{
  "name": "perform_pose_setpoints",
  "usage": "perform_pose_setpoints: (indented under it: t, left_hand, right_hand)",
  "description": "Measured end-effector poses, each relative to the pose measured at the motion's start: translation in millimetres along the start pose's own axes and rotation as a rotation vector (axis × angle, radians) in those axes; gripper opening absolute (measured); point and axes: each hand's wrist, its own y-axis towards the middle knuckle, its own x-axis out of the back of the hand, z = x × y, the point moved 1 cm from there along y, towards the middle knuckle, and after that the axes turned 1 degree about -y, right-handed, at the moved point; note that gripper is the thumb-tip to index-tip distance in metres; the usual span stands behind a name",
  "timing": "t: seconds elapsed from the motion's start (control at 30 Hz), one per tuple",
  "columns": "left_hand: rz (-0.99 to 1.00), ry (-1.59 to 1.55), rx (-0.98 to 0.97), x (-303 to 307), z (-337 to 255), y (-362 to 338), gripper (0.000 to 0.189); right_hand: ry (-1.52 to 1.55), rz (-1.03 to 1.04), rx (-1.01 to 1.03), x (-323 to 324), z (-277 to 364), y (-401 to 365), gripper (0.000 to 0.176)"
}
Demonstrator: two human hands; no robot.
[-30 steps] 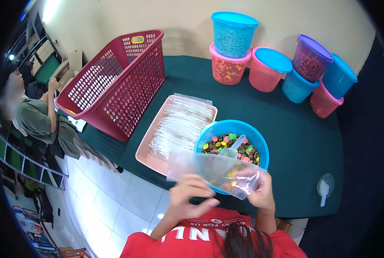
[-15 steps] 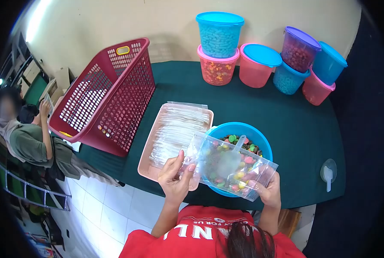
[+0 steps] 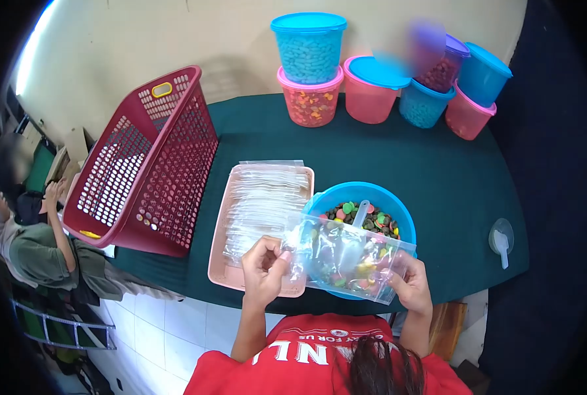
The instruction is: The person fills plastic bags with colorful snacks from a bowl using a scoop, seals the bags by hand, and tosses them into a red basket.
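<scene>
A clear plastic bag [image 3: 325, 245] is stretched flat between my two hands above a blue bowl [image 3: 407, 212]. My left hand [image 3: 265, 270] pinches its left end, and my right hand [image 3: 409, 284] grips the right end. Through the film and beyond it I see brown, green, pink and yellow candies [image 3: 387, 224] in the bowl. A translucent scoop [image 3: 362, 212] rests among them, its lower part behind the bag. Left of the bowl, a pink tray [image 3: 218, 247] holds a row of flat clear bags [image 3: 267, 201].
A maroon laundry basket [image 3: 165, 171] stands at the left on the green-covered table [image 3: 451, 184]. Lidded tubs [image 3: 310, 49] of candies line the back. A small clear dish with a scoop [image 3: 502, 243] lies at the right. Another person [image 3: 40, 257] is at far left.
The bag stays between both hands, tilted slightly differently, with my left fingers curled tighter at its end. The view has shifted a little. The other person's hands have moved.
</scene>
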Motion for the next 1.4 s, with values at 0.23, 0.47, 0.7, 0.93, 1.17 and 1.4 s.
perform_pose_setpoints:
  t: [0.23,0.47,0.7,0.93,1.17,1.4]
  left_hand:
    - [0.244,0.347,0.099,11,1,6,0.013]
    - [0.230,-0.405,0.085,9,23,-11,0.017]
    - [-0.028,0.283,-0.229,21,-9,-3,0.049]
    - [0.573,0.727,-0.362,-35,-49,-18,0.093]
    - [0.494,0.396,-0.212,-14,-23,-21,0.077]
    - [0.501,0.179,-0.088,12,-1,-25,0.075]
  right_hand:
    - [-0.177,0.038,-0.128,0,4,0,0.024]
    - [0.003,-0.002,0.034,13,-13,7,0.039]
    - [0.090,-0.046,-0.044,-2,-2,4,0.042]
    - [-0.208,0.203,-0.030,-49,10,3,0.049]
    - [-0.498,0.286,0.060,-13,14,38,0.054]
    - [-1.639,0.387,0.441,23,-35,103,0.036]
